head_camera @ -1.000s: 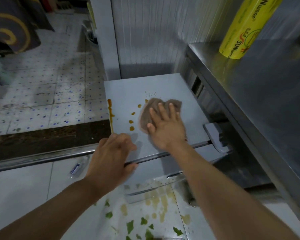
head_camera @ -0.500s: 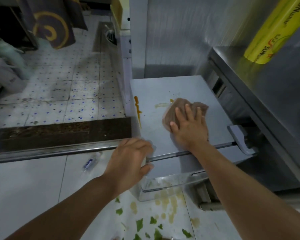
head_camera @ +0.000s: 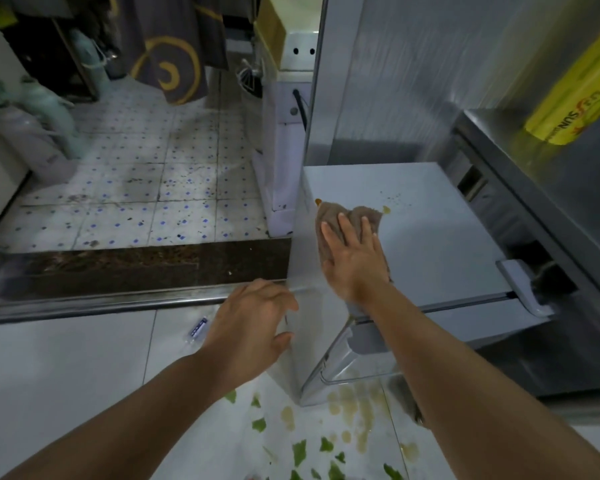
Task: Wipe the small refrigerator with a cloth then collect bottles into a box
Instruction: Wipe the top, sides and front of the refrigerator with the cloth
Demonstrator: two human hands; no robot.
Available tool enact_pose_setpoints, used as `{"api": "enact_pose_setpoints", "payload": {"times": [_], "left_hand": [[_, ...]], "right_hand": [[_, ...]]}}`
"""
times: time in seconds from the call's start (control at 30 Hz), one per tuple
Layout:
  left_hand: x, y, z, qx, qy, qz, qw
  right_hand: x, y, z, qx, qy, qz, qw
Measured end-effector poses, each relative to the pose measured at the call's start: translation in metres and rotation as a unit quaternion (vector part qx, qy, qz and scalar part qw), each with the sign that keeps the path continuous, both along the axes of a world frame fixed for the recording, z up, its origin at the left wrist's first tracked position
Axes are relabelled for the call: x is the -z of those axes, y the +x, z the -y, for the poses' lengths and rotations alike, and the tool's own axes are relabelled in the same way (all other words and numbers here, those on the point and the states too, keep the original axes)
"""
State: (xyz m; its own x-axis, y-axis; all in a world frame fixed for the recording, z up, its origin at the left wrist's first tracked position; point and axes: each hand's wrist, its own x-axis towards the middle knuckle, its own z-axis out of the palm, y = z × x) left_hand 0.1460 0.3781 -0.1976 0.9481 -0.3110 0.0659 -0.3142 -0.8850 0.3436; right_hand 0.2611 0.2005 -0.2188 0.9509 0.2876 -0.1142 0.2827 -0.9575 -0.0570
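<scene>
1. Small refrigerator (head_camera: 430,237): pale grey top seen from above; its door stands ajar below the top's near edge.
2. Right hand (head_camera: 355,258): flat, fingers spread, grip open, palm pressing the brown cloth (head_camera: 340,216) onto the top's left portion.
3. Cloth: bunched under the fingers, touching an orange spot (head_camera: 386,210) at its 2 o'clock corner.
4. Left hand (head_camera: 253,327): at 7 o'clock of the right hand, fingers curled loosely beside the refrigerator's left front corner; grip open, holding nothing.
5. Floor (head_camera: 66,375): white tile, with green scraps (head_camera: 300,452) and yellowish spills (head_camera: 357,410) at 6 o'clock.
6. Steel surface (head_camera: 568,188): at 3 o'clock, carrying a yellow roll (head_camera: 575,109).
</scene>
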Motion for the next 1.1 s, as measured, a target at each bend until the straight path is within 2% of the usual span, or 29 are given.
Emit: {"api": "enact_pose_setpoints", "payload": {"times": [0.13, 0.27, 0.53, 0.83, 1.1], "left_hand": [[-0.003, 0.004, -0.003, 0.008, 0.016, -0.008, 1.0], [-0.012, 0.015, 0.005, 0.011, 0.029, -0.019, 0.999], [-0.028, 0.051, 0.01, -0.022, 0.035, 0.0, 0.999], [-0.037, 0.096, 0.019, -0.059, 0.022, -0.015, 0.998], [-0.033, 0.17, -0.003, -0.087, 0.008, -0.012, 0.996]], "right_hand": [[0.003, -0.06, 0.02, -0.005, 0.011, 0.038, 0.999], [0.002, -0.074, 0.025, 0.003, 0.002, 0.027, 1.0], [0.006, -0.002, 0.004, 0.008, 0.029, 0.017, 0.999], [0.004, 0.005, 0.001, -0.005, 0.034, 0.008, 0.999], [0.007, 0.082, -0.028, 0.021, 0.039, 0.019, 0.999]]}}
